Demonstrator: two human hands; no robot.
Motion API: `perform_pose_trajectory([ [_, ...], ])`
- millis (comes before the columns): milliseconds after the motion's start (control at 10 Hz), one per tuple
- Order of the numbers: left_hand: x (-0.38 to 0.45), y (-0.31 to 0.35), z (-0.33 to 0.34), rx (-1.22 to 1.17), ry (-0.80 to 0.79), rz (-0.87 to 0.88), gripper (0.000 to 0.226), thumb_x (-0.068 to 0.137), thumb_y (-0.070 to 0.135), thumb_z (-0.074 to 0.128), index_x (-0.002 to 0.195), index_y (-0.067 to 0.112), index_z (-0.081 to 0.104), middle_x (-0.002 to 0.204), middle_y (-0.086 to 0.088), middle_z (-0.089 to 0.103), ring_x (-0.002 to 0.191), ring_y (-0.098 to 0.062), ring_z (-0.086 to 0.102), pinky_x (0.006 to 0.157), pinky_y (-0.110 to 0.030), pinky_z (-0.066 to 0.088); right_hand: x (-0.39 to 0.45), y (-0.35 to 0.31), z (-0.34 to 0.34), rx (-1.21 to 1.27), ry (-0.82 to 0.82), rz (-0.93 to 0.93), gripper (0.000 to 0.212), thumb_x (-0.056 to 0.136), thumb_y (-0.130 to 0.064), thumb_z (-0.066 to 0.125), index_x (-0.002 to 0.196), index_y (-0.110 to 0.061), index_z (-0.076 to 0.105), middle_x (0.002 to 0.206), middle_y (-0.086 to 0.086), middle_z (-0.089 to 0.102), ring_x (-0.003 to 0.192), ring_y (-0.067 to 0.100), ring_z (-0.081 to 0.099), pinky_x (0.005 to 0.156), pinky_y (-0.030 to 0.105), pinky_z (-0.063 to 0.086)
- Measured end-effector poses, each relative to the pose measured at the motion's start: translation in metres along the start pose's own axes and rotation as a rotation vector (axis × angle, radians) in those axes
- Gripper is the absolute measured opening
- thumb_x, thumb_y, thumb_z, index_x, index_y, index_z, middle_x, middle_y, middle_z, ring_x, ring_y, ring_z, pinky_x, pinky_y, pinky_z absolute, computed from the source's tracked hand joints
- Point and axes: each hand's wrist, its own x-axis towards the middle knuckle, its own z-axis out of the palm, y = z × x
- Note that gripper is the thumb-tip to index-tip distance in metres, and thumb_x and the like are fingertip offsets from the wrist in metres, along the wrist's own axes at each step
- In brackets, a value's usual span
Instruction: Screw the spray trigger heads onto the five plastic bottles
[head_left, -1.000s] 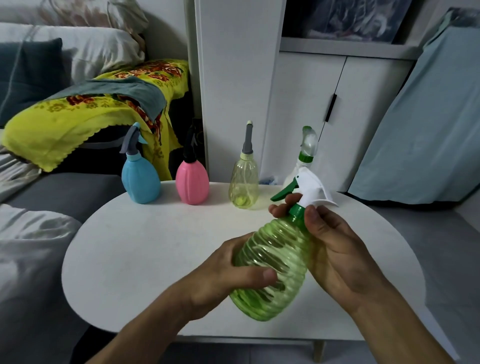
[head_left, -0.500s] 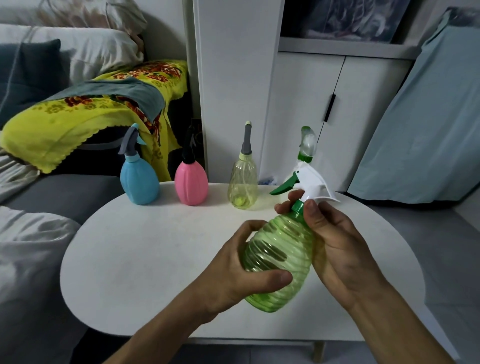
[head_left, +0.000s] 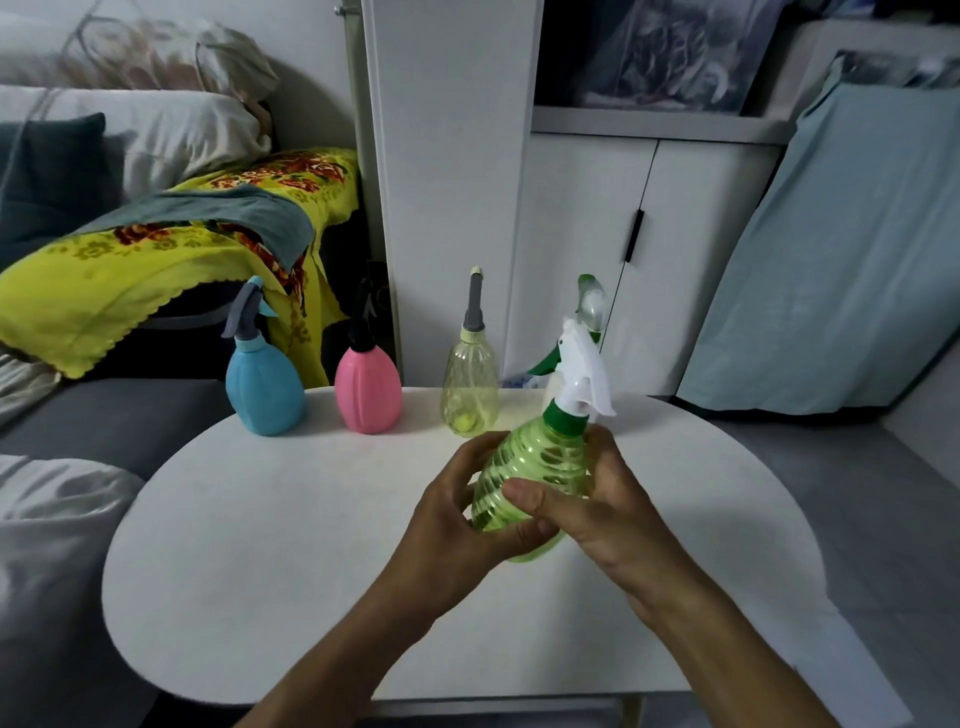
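1. White round tabletop (head_left: 260, 571) beside a sofa; both hands hold the green ribbed bottle (head_left: 540, 467) above it.
2. Left hand (head_left: 462, 514) and right hand (head_left: 597, 514) each keep a closed grip round the body; the white trigger head (head_left: 582, 374) sits on its collar.
3. Advice: steady the body, test the collar for tightness.
4. Behind: blue bottle (head_left: 265, 389), pink bottle (head_left: 368, 389), yellow bottle (head_left: 470, 384), and another partly hidden, all near the set-down path.

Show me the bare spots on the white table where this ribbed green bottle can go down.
The round white table is bare across its near left, between the back row and the near rim, and along its right edge. The back edge is crowded: blue bottle, pink bottle, pale yellow bottle. Both hands hold the ribbed green bottle over the middle.
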Motion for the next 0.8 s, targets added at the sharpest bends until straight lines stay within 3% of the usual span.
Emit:
perform_pose_trajectory([
  [100,0.005,-0.003,0.008,0.034,-0.014,-0.012,0.076,0.063,0.041,0.086,0.129,0.042,0.049,0.118,0.021,0.064,0.110,0.000,0.061,0.081,-0.023,0.056,0.002,0.002,-0.007,-0.026,0.109,-0.002,0.072,0.051,-0.046,0.088,0.114,-0.043,0.053,0.108,-0.016,0.068,0.099,0.007,0.068,0.084,0.038,0.059],
  [200,0.014,-0.009,0.015,0.082,-0.024,-0.111,0.076,0.067,0.044,0.085,0.131,0.046,0.045,0.123,0.023,0.057,0.113,0.006,0.055,0.090,-0.023,0.049,0.020,0.000,-0.041,-0.084,0.354,-0.037,0.067,0.044,-0.052,0.088,0.102,-0.046,0.054,0.100,-0.017,0.069,0.086,-0.003,0.067,0.069,0.024,0.053],
  [300,0.019,-0.018,0.011,0.153,-0.007,-0.171,0.062,0.072,0.042,0.082,0.125,0.046,0.050,0.121,0.022,0.057,0.110,0.004,0.056,0.083,-0.019,0.047,0.046,0.001,-0.079,-0.097,0.516,-0.064,0.063,0.048,-0.042,0.091,0.100,-0.041,0.054,0.103,-0.013,0.068,0.084,-0.001,0.066,0.068,0.025,0.049],
  [400,0.023,-0.036,-0.008,0.700,-0.036,-0.088,0.051,0.081,0.046,0.072,0.127,0.039,0.051,0.128,0.017,0.055,0.115,-0.008,0.055,0.088,-0.024,0.046,0.092,0.010,-0.132,-0.141,0.649,-0.053,0.062,0.057,-0.026,0.091,0.108,-0.026,0.057,0.108,-0.002,0.068,0.096,0.018,0.066,0.077,0.032,0.051],
  [500,0.024,-0.049,-0.019,1.073,-0.131,-0.035,0.058,0.084,0.053,0.062,0.136,0.037,0.043,0.144,0.012,0.043,0.128,-0.013,0.044,0.100,-0.030,0.042,0.119,0.027,-0.154,-0.171,0.714,-0.035,0.058,0.059,-0.024,0.090,0.109,-0.024,0.060,0.107,0.000,0.067,0.098,0.024,0.066,0.080,0.035,0.052],
  [600,0.028,-0.069,-0.033,1.178,-0.234,-0.118,0.066,0.084,0.062,0.053,0.143,0.040,0.033,0.152,0.012,0.028,0.137,-0.015,0.030,0.107,-0.032,0.036,0.151,0.061,-0.167,-0.146,0.729,-0.007,0.053,0.060,-0.023,0.088,0.106,-0.027,0.062,0.104,0.000,0.068,0.097,0.026,0.066,0.083,0.040,0.055],
  [700,0.031,-0.073,-0.038,1.187,-0.278,-0.139,0.067,0.083,0.067,0.050,0.143,0.044,0.031,0.152,0.015,0.024,0.139,-0.013,0.025,0.107,-0.030,0.036,0.163,0.085,-0.170,-0.169,0.704,0.027,0.052,0.062,-0.021,0.088,0.107,-0.026,0.062,0.100,-0.002,0.067,0.097,0.026,0.066,0.079,0.035,0.053],
  [800,0.035,-0.073,-0.040,1.245,-0.309,-0.142,0.071,0.081,0.070,0.051,0.144,0.047,0.027,0.156,0.017,0.019,0.142,-0.010,0.019,0.109,-0.027,0.034,0.171,0.107,-0.175,-0.182,0.690,0.016,0.059,0.067,-0.022,0.087,0.119,-0.024,0.059,0.109,-0.001,0.065,0.100,0.024,0.063,0.083,0.035,0.051],
])
